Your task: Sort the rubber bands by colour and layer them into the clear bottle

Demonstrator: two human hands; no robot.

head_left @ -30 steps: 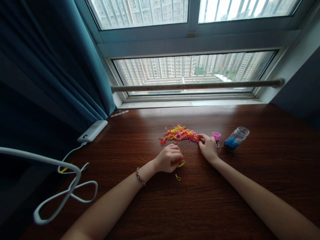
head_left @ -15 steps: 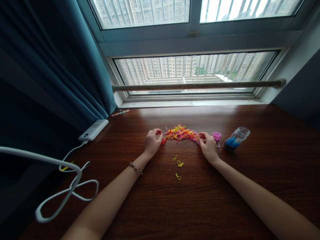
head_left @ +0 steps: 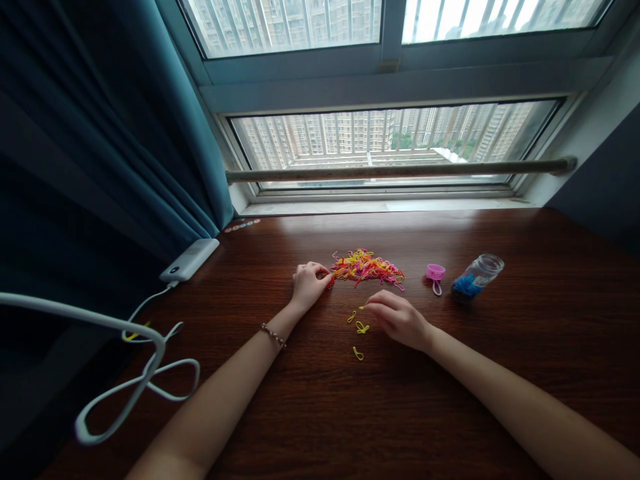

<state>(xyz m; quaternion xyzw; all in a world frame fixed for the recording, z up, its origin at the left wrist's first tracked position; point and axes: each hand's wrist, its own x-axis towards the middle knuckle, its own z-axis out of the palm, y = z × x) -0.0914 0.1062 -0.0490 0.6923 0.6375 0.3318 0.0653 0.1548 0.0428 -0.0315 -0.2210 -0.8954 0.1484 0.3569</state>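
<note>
A heap of small yellow, orange and pink rubber bands lies on the dark wooden table. My left hand rests at the heap's left edge, fingers curled and pinching at the bands there. My right hand hovers low over the table nearer to me, fingers bent together, its tips at a small yellow band. Three loose yellow bands lie just left of that hand. A beaded bracelet is on my left wrist.
A pink lid and a clear jar with blue bands inside lie right of the heap. A white power bank with a looping white cable sits at the left by a teal curtain. The window sill runs behind.
My right hand left the heap's right edge and came back toward me, to the loose yellow bands. My left hand, earlier beside those bands, moved up to the heap's left edge.
</note>
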